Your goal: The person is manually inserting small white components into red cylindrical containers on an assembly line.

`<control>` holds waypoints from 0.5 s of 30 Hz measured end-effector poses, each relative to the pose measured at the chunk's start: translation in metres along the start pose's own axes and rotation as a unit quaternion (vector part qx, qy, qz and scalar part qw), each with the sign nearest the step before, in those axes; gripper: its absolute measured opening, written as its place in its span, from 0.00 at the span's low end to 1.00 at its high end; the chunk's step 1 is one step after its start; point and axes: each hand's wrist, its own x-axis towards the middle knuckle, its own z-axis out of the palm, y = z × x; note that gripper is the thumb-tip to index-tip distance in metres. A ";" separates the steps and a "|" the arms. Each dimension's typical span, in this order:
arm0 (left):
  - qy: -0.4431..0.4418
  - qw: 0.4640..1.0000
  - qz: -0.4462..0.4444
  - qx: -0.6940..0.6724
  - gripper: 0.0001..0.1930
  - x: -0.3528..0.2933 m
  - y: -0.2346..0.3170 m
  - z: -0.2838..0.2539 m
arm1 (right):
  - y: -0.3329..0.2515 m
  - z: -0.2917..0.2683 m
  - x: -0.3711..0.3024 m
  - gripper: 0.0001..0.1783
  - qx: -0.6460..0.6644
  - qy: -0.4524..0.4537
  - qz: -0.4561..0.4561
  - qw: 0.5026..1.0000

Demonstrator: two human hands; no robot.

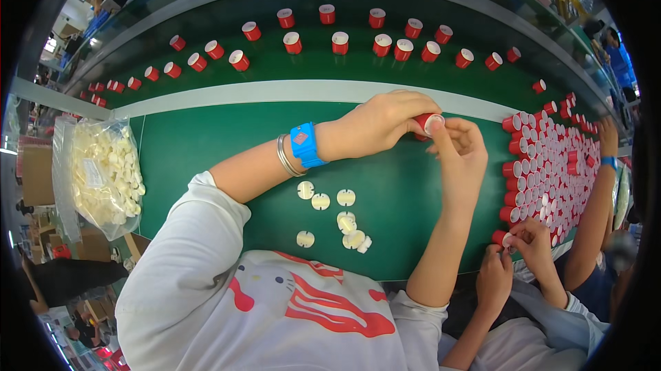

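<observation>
My left hand (389,118), with a blue band and a metal bangle at its wrist, is closed around a small red cup-shaped piece (421,122) over the far half of the green table. The cup is tilted, its white round end facing right. My right hand (463,147) is closed at that white end, thumb and fingertips against it; whether a disc lies under them is hidden. Nearer my body lie several loose cream notched discs (345,197), some overlapping, and beside them a small white piece (365,244).
A clear bag of cream pieces (107,171) lies at the left. Red cups (340,43) line the far green strip beyond a pale rail (310,91). Many more cups (544,164) crowd the right side, where a co-worker's hands (530,240) hold a cup and another person's arm (592,199) reaches in.
</observation>
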 end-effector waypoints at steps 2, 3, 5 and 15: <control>-0.002 1.000 0.008 -0.002 0.16 0.000 0.001 -0.001 | -0.006 0.001 -0.004 0.11 0.090 -0.040 -0.008 0.995; 0.001 1.000 0.019 0.006 0.16 -0.001 0.001 -0.002 | -0.004 0.002 -0.004 0.11 0.090 -0.040 -0.009 0.995; 0.003 0.999 0.031 0.013 0.16 -0.001 0.001 0.000 | 0.001 0.001 -0.005 0.10 0.088 -0.027 -0.034 0.995; -0.034 0.998 0.051 0.008 0.16 -0.003 -0.001 -0.005 | -0.007 -0.007 -0.002 0.11 0.038 -0.078 -0.007 0.996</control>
